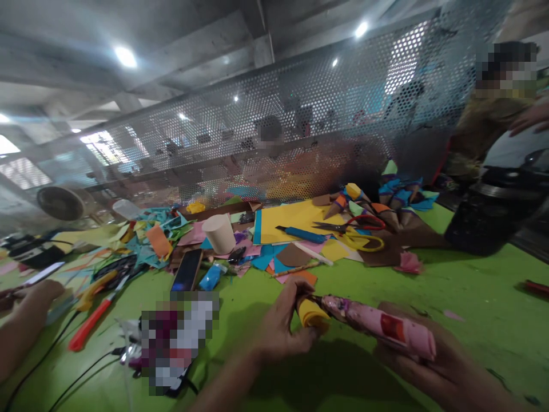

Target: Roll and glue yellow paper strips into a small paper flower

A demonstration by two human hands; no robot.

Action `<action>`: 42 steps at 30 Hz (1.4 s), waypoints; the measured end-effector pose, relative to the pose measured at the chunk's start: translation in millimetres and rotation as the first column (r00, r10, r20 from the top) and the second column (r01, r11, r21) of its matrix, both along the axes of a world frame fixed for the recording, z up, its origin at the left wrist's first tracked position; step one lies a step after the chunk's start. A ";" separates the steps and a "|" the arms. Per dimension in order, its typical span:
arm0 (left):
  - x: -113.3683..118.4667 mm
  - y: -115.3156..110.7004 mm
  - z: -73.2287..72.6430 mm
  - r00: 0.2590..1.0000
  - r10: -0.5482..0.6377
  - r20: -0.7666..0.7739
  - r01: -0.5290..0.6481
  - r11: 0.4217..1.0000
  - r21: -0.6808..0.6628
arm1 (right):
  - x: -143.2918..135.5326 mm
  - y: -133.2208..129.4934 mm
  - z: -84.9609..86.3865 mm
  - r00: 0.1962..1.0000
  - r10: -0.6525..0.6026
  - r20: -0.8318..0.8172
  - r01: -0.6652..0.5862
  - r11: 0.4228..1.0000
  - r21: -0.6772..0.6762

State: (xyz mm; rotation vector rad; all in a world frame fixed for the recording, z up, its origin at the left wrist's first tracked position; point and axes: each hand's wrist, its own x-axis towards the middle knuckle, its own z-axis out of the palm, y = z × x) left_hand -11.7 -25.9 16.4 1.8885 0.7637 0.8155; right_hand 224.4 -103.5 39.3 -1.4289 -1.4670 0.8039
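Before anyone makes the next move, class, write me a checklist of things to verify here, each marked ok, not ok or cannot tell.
1. Left hand grips the small yellow paper roll: ok.
2. Right hand holds the pink tapered tube with a red patch: ok.
3. Tube's dark tip actually touches the roll: cannot tell; it points at the roll's edge.
4. Red-handled metal scissors apart from both hands: ok, they lie beyond them.
5. Other person's hand apart from the left hand: ok, at the far left of the picture.
6. Green tabletop free of loose coloured paper scraps: not ok.
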 end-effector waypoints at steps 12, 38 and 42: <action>0.8 1.0 -0.2 1.000 0.011 0.002 -0.011 1.000 0.018 | 7.4 -4.3 -16.1 0.994 -0.075 -0.083 0.070 0.996 -0.060; 4.2 -5.0 7.0 0.998 -0.010 -0.054 0.009 0.999 -0.031 | -2.5 1.2 11.9 0.997 0.076 0.000 -0.076 0.997 -0.015; 2.3 -2.8 5.4 0.999 0.010 -0.052 -0.010 1.000 -0.011 | 0.3 1.2 9.2 0.997 0.051 0.055 -0.051 0.999 0.009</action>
